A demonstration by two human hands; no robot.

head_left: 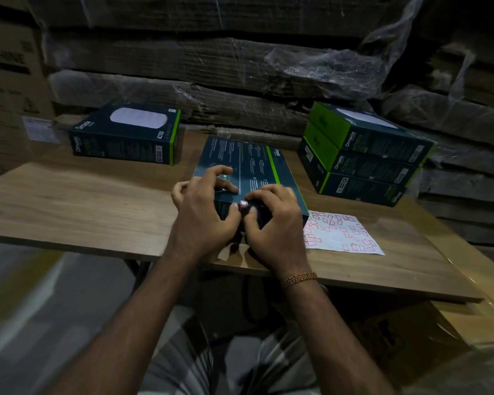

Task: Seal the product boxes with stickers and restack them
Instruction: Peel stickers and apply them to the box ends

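both forearms reach in from the bottom of the view to the near edge of a wooden table [77, 192], the right wrist wearing a beaded bracelet [298, 279]. left hand [206, 208] and right hand [271, 223] meet at the near end of a dark teal product box [246, 163] that lies flat on its printed back in the middle of the table, with a green stripe running along its right side. a small pink-edged sticker [243, 205] sits right on the box's near top edge, and both thumbs press on or just beside it; the left hand's fingers are curled over the top face of the box, gripping it, while the right hand's fingers are bent over the near right corner, holding it too. just right of the box and touching its corner lies a white sticker sheet [342, 235] scattered with red-outlined labels. further right stands a stack of three matching omada boxes [365, 155], green ends facing left. well apart on the far left of the table lies a single omada box [126, 132], face up with a white oval device pictured on it. behind the table rises a wall of flattened cardboard [183, 61] under clear plastic wrap [325, 64]
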